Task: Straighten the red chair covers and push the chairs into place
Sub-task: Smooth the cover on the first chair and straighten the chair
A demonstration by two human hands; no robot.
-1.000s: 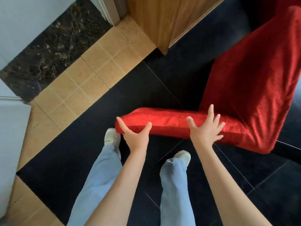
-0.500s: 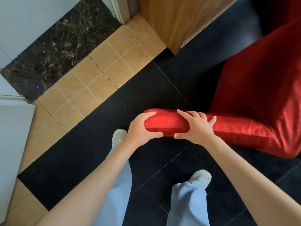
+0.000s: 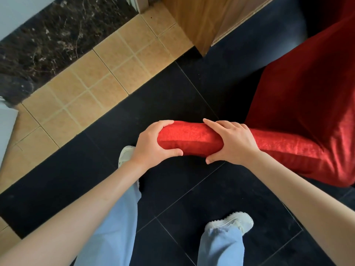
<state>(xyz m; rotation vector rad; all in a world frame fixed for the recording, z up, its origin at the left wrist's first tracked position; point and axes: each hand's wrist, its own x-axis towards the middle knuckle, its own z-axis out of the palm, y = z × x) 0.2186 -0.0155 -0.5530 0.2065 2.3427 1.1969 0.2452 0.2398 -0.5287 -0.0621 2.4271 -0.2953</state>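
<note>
- The black tiled floor spreads under both hands and under the person's feet, reaching away to the left of the left hand.
- The red chair cover drapes the chair to the right of the right hand; its broad panel falls away beyond and right of that hand, and its padded top edge runs leftward as a thick roll passing under both hands.
- A band of tan tiles lies beyond and left of the left hand, with a dark marble strip farther off past it.
- A wooden cabinet stands well beyond the hands, its corner pointing down toward them.
- Light blue trouser legs show below the forearms, nearer the camera than the hands.
- The right hand lies across the roll just right of its end, fingers curled over the far side and thumb hooked under the near side, gripping the covered edge.
- The left hand wraps the very end of the roll, fingers over the top and thumb beneath, clasping it; the two hands sit close together, with a short stretch of red cloth between them.
- One pale shoe peeks out just below the left wrist; the other shoe rests well below the right hand.
</note>
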